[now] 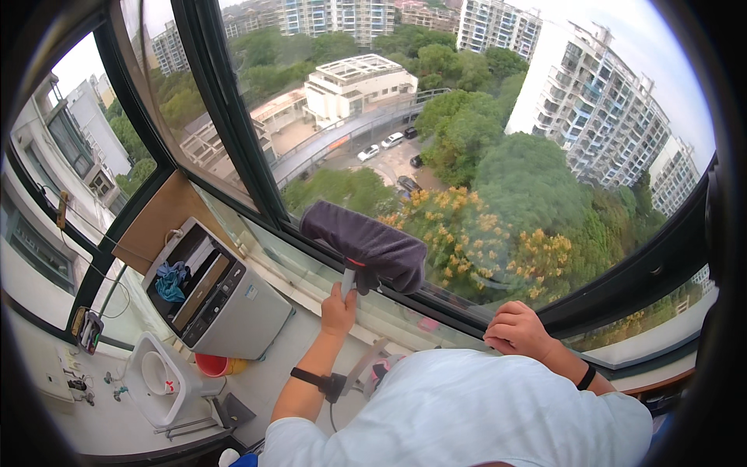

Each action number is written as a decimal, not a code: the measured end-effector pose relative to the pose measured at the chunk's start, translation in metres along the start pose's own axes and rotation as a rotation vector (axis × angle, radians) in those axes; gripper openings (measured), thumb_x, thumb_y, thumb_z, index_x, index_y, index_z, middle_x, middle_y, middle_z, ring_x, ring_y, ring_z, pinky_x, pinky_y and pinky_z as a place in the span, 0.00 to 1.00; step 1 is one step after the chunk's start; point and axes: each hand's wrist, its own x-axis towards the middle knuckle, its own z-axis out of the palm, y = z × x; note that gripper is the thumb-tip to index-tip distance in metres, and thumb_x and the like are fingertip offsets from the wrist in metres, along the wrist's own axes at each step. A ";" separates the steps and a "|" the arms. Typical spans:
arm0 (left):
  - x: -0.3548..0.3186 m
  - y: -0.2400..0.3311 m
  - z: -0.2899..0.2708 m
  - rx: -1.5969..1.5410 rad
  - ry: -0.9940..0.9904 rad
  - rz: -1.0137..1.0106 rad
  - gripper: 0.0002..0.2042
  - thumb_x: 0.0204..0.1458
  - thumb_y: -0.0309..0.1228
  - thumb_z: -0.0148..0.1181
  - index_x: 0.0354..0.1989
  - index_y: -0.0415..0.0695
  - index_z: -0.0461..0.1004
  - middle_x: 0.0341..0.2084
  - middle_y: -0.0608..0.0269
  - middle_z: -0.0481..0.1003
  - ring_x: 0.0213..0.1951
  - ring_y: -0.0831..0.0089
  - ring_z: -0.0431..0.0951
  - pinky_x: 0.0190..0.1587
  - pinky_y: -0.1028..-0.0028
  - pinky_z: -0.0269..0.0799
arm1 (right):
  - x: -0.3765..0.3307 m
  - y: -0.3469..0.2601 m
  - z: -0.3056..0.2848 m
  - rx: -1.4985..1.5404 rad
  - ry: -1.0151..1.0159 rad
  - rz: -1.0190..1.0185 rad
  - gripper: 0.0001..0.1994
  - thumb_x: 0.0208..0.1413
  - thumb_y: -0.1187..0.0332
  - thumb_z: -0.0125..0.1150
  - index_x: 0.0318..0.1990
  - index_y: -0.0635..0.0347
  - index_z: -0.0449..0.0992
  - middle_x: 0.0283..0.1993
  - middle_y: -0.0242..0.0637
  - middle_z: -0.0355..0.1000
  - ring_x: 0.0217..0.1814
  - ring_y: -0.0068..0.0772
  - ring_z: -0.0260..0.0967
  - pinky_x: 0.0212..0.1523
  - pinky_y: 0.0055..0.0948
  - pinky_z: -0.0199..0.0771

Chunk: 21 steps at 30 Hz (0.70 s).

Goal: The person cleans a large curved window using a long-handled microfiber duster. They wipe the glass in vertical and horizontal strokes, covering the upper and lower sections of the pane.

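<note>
My left hand [338, 310] grips the light grey handle of a window wiper [348, 286]. A dark grey cloth [362, 241] wraps the wiper's wide head, which tilts down to the right in front of the window glass [350, 187]. A small red detail shows where head and handle meet. My right hand [519, 328] is at the lower window frame [467, 311], with its fingers curled together. Whether anything is inside those fingers is hidden.
At left stands a grey-white washing machine [241, 311] with blue cloth [171, 282] in its open top. Below it are a white sink [152, 401] and a red bucket [214, 364]. A dark upright window post [229, 117] divides the panes. Trees and buildings lie outside.
</note>
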 end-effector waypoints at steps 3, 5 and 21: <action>0.080 0.111 -0.052 -0.061 0.096 0.267 0.13 0.60 0.38 0.59 0.42 0.43 0.67 0.21 0.45 0.74 0.28 0.38 0.75 0.29 0.52 0.70 | 0.004 -0.002 -0.002 0.022 0.036 -0.014 0.06 0.47 0.68 0.71 0.28 0.51 0.77 0.32 0.24 0.76 0.42 0.34 0.71 0.43 0.34 0.71; 0.146 0.203 -0.090 -0.074 0.225 0.493 0.12 0.64 0.39 0.54 0.42 0.42 0.69 0.22 0.48 0.73 0.27 0.42 0.76 0.29 0.64 0.71 | 0.006 -0.004 -0.002 0.018 0.050 -0.029 0.06 0.48 0.69 0.71 0.28 0.51 0.77 0.32 0.24 0.76 0.43 0.33 0.71 0.44 0.34 0.71; 0.024 0.121 0.014 0.149 -0.199 0.587 0.18 0.54 0.40 0.67 0.33 0.44 0.64 0.20 0.58 0.71 0.22 0.53 0.75 0.23 0.62 0.70 | -0.043 -0.014 0.003 0.118 0.099 0.099 0.05 0.49 0.68 0.71 0.28 0.52 0.78 0.29 0.28 0.74 0.40 0.36 0.71 0.42 0.35 0.72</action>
